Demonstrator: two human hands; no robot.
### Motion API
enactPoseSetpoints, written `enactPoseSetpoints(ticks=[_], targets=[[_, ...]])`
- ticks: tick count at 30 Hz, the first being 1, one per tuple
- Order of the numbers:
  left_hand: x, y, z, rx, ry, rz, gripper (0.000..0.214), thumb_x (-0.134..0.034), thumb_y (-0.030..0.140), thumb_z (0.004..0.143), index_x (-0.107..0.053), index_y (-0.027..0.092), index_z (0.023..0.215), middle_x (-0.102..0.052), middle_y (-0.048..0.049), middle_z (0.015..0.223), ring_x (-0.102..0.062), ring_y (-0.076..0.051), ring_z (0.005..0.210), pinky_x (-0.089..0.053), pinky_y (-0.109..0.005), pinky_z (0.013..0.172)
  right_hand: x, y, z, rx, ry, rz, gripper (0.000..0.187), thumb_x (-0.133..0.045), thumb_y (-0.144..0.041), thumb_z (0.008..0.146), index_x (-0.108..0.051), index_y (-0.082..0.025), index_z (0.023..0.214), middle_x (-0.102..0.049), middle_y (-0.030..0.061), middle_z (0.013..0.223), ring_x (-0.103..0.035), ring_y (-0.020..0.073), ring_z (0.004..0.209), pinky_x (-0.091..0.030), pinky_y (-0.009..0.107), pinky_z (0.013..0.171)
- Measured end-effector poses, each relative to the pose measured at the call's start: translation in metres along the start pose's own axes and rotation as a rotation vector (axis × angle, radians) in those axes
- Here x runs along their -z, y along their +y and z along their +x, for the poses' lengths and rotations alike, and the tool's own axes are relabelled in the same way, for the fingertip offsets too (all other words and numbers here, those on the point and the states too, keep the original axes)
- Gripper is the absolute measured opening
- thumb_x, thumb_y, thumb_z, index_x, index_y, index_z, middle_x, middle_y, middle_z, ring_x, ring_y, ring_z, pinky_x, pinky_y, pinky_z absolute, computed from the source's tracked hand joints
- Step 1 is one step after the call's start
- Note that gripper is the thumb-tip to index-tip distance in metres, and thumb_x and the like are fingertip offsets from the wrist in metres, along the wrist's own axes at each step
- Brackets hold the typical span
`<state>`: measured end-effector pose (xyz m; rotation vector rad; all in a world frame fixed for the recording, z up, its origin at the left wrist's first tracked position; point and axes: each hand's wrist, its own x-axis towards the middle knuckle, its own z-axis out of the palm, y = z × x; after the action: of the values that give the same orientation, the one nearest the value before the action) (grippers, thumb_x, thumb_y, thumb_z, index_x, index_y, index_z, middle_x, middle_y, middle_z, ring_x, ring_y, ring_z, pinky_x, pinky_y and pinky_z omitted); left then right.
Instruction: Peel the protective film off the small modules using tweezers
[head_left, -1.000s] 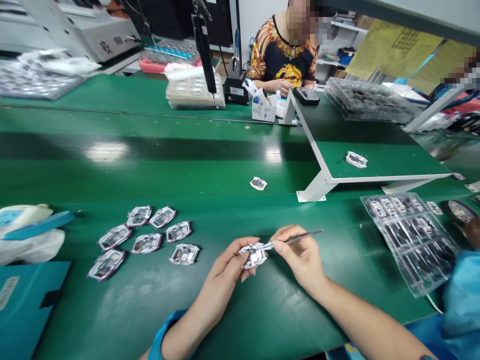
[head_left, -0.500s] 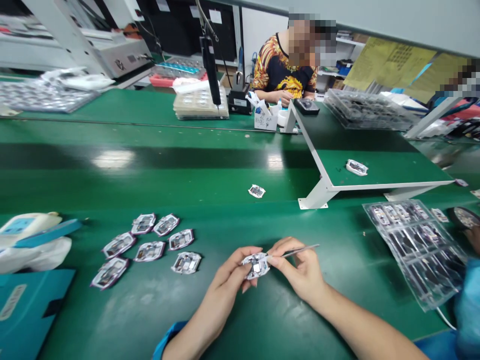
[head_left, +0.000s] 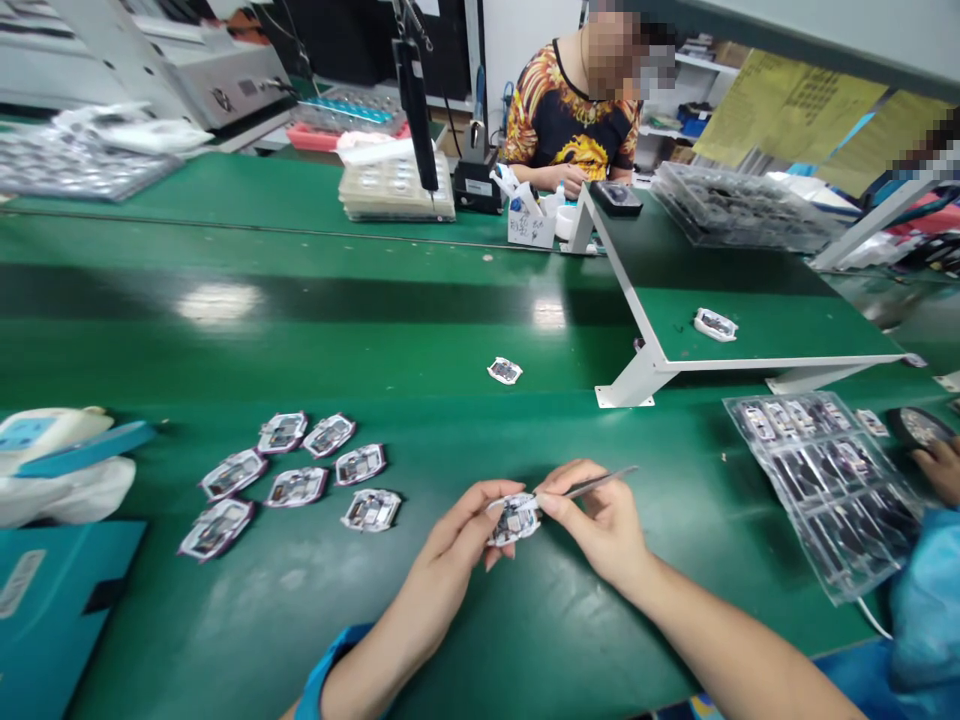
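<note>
Between the thumb and fingers of my left hand (head_left: 465,535) is a small white device housing (head_left: 514,519) with electronic parts inside. My right hand (head_left: 596,520) is closed on thin metal tweezers (head_left: 600,482), whose one end sticks out past the knuckles to the right. The fingertips of that hand meet the housing's right edge; the tip of the tweezers is hidden there. Left of my hands a similar housing (head_left: 372,510) lies on the green bench, with several more, purple-rimmed, such as this housing (head_left: 298,487), grouped beyond it.
A single housing (head_left: 505,371) lies farther back. On the right are a clear compartment tray (head_left: 840,500) and a raised green shelf (head_left: 765,330). A teal folder (head_left: 67,610) lies at left. An electric screwdriver (head_left: 415,115) hangs ahead; one person (head_left: 574,110) sits opposite, another person's hand (head_left: 941,465) is at right.
The held housing has tilted slightly, while both hands keep their grip. My view has shifted a little. At the far right, more of the other person's hand shows.
</note>
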<state>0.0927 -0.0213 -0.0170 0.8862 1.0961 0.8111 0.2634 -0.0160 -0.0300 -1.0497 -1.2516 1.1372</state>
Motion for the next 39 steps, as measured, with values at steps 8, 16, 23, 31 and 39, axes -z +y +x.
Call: enactPoseSetpoints(ticks=[8,16,23,31,39], targets=[[-0.001,0.000,0.001,-0.006,-0.034,-0.027,0.030,-0.056,0.038,0.085,-0.065,0.016,0.103,-0.061,-0.0037,0.082,-0.051,-0.017,0.068,-0.038,-0.028,0.059,-0.001,-0.001,0.000,0.039,-0.059,0.005,0.007,-0.074,-0.028,0.081,-0.069,-0.023,0.082,-0.071,0.0034,0.082,-0.067,0.0211,0.082,-0.053,0.036,0.077],[-0.001,0.001,0.000,-0.032,-0.022,0.027,0.026,-0.056,0.034,0.084,-0.065,0.017,0.102,-0.062,-0.0032,0.081,-0.053,-0.017,0.069,-0.040,-0.027,0.059,0.000,0.002,0.003,-0.107,-0.056,0.072,0.016,-0.076,-0.035,0.077,-0.068,-0.021,0.078,-0.069,0.0008,0.077,-0.064,0.0172,0.070,-0.051,0.029,0.067],[0.000,-0.005,0.001,-0.099,-0.048,0.135,0.028,-0.053,0.032,0.085,-0.063,0.017,0.105,-0.063,-0.0035,0.084,-0.055,-0.018,0.071,-0.044,-0.027,0.062,-0.002,0.005,0.002,-0.104,0.009,0.055,0.009,-0.075,-0.027,0.078,-0.068,-0.021,0.078,-0.069,0.0000,0.077,-0.063,0.0160,0.072,-0.050,0.027,0.069],[0.000,-0.007,0.002,-0.121,-0.074,0.155,0.029,-0.051,0.031,0.085,-0.060,0.017,0.109,-0.064,-0.0046,0.090,-0.056,-0.017,0.072,-0.045,-0.027,0.063,-0.002,0.007,0.002,-0.135,0.021,0.128,0.009,-0.076,-0.025,0.076,-0.068,-0.021,0.076,-0.070,-0.0012,0.075,-0.063,0.0152,0.070,-0.048,0.026,0.066],[0.004,-0.011,0.003,-0.116,-0.115,0.198,0.030,-0.053,0.031,0.085,-0.059,0.018,0.111,-0.062,-0.0029,0.087,-0.053,-0.016,0.069,-0.045,-0.027,0.064,-0.003,0.006,0.002,-0.133,0.006,0.174,0.008,-0.076,-0.023,0.077,-0.068,-0.021,0.077,-0.070,-0.0012,0.076,-0.064,0.0148,0.072,-0.050,0.025,0.067]])
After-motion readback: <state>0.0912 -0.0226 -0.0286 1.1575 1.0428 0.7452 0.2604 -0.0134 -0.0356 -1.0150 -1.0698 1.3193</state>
